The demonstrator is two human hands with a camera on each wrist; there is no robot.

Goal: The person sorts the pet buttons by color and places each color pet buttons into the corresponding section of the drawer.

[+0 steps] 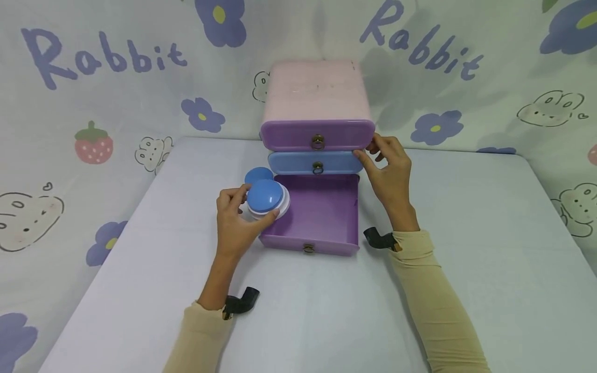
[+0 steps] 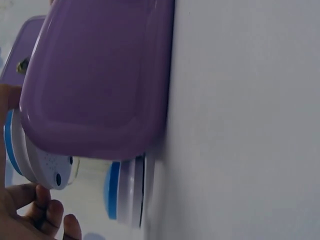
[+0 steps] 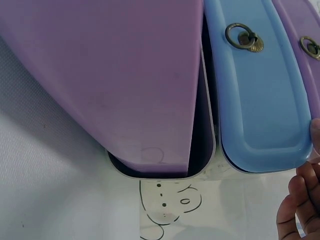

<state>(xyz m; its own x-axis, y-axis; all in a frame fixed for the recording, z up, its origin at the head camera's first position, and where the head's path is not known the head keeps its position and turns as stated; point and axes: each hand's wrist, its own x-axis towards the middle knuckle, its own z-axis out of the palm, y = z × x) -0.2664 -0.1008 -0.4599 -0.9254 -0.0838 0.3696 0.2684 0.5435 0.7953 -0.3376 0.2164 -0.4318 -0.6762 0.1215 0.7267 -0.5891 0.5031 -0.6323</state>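
Note:
My left hand [image 1: 235, 223] grips a round buzzer button [image 1: 265, 196] with a blue dome and white base, over the left edge of the pulled-out bottom drawer [image 1: 322, 217]. Small holes show on the button's white underside in the left wrist view. A second blue-and-white button [image 2: 122, 192] lies on the table just behind it. At the right side of the drawer cabinet [image 1: 317, 90], my right hand [image 1: 392, 171] rests with its thumb at the corner of the blue middle drawer [image 1: 294, 162] and its fingers beside the purple top drawer [image 1: 289, 135].
The cabinet stands near the back of the white table [image 1: 466, 248], and its drawers carry brass ring pulls. A cloth backdrop [image 1: 154, 114] printed with rabbits and flowers hangs behind. Both wrists wear a small black camera [image 1: 380, 238].

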